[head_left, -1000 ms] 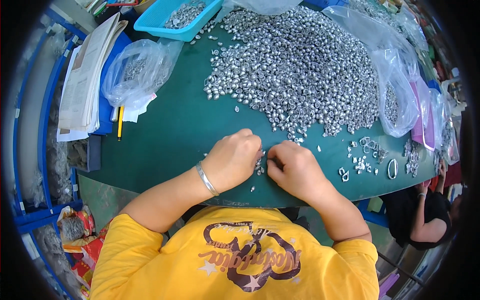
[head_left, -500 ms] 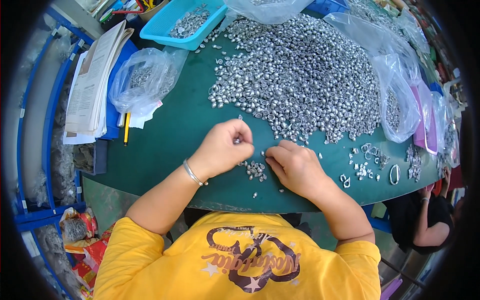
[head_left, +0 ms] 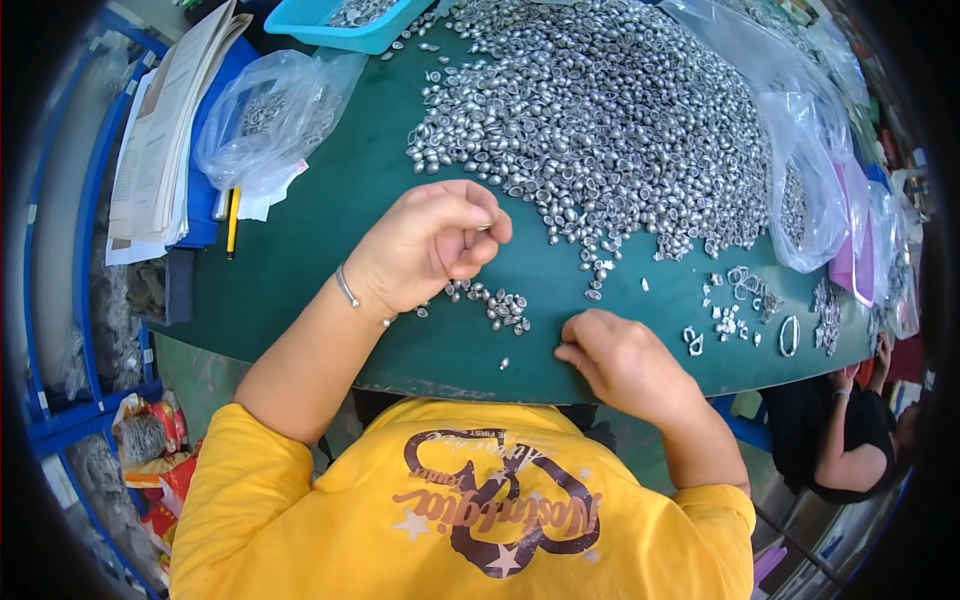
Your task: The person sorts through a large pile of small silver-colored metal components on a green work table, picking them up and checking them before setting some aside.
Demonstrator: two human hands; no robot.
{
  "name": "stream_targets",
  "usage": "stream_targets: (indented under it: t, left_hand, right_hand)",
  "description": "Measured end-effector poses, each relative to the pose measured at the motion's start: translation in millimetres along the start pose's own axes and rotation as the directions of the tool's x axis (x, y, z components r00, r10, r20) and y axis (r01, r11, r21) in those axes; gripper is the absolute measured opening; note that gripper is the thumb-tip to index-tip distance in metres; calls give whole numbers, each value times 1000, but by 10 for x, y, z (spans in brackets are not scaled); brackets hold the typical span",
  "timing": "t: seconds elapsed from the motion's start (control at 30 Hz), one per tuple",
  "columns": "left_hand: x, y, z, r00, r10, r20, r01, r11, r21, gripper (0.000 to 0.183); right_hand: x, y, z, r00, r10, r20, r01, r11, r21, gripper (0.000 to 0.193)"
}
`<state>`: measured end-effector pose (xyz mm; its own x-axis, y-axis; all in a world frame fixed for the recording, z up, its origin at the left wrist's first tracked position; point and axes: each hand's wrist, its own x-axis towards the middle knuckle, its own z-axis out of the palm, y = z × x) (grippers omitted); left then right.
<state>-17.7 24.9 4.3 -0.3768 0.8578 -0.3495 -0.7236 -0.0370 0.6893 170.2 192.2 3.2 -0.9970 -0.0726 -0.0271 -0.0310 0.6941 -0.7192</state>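
Note:
My left hand (head_left: 436, 240), a silver bangle at its wrist, hovers over the green table with thumb and forefinger pinched. A sliver of a small silver metal piece (head_left: 486, 227) shows at those fingertips; its shape is mostly hidden. Close to the table's near edge, my right hand (head_left: 628, 362) has its thumb and fingers pressed together, and whatever is in them is too small to name. Between the hands lies a small cluster of oval silver metal pieces (head_left: 507, 309), with a single piece (head_left: 504, 364) nearer to me. Beyond spreads a large heap of similar hollow oval pieces (head_left: 620, 120).
At the back left are a turquoise basket (head_left: 345, 38) of metal parts and a clear plastic bag (head_left: 265, 120) beside stacked papers (head_left: 180, 130). Silver scraps (head_left: 730, 322) and a ring-shaped part (head_left: 790, 336) lie right. Another person (head_left: 850, 435) sits at far right.
My hands have moved apart: the left lifted away and turned so its palm side shows, the right drew back toward the near edge. The whole view has shifted slightly.

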Motion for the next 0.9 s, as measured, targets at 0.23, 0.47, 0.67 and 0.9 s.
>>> stream_targets:
  t: [0.23, 0.47, 0.67, 0.9]
  left_hand:
    - [-173, -32, 13, 952, 281, 119, -210, 319, 924, 10]
    - [-207, -269, 86, 898, 330, 292, -275, -98, 956, 14]
    - [-239, -141, -130, 1000, -6, 21, 4, 994, 112, 6]
    - [-289, -160, 64, 950, 249, 187, -245, 228, 942, 9]
  right_hand:
    - [282, 80, -7, 987, 158, 11, -126, 739, 662, 11]
    - [409, -44, 196, 980, -79, -182, 60, 993, -106, 11]
    - [331, 20, 5, 972, 233, 38, -200, 725, 659, 9]
    - [270, -15, 161, 975, -170, -145, 149, 979, -141, 6]
